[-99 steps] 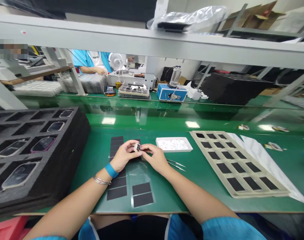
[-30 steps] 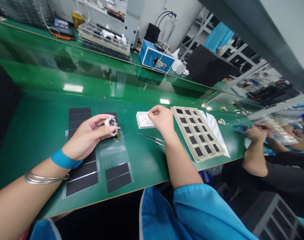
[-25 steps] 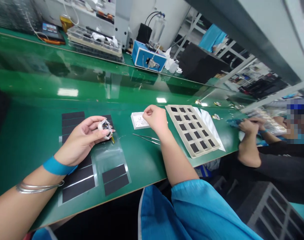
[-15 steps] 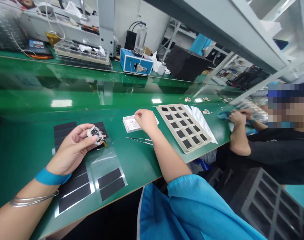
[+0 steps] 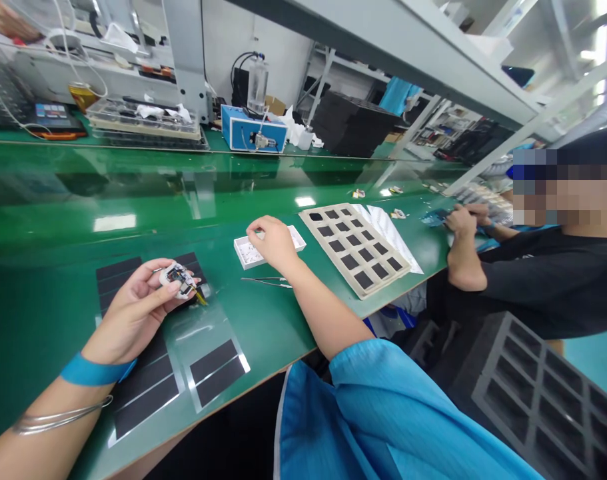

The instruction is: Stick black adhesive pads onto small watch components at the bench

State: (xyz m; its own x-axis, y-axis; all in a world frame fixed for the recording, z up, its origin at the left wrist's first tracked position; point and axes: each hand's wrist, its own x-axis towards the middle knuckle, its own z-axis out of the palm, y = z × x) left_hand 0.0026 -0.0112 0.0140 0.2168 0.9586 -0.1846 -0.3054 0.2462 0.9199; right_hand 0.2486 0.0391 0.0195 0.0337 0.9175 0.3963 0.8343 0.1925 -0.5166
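Note:
My left hand [image 5: 146, 297] is closed on a small white-cased electronic device [image 5: 177, 279], its inner parts exposed and a yellow flat cable hanging from one end. Beneath that hand lie clear sheets with black adhesive strips [image 5: 218, 370]. My right hand [image 5: 273, 241] hovers over a shallow white box [image 5: 248, 257] of tiny pieces. Its thumb and forefinger are pinched together; whatever may be between them is too small to make out. A pair of tweezers [image 5: 266, 280] lies on the green bench just in front of the box.
A beige tray with dark square pockets [image 5: 359, 257] sits right of the box, on white sheets [image 5: 400, 237]. Small devices [image 5: 398, 213] lie farther back. A blue machine [image 5: 250, 130] stands behind. At the right, a co-worker [image 5: 528, 267] handles something blue; black foam trays [image 5: 523, 387] are stacked nearby.
The camera view has shifted slightly. My right hand has risen a little from the box, its fingers still pinched. My left hand keeps the device, turned slightly so its inside faces me more.

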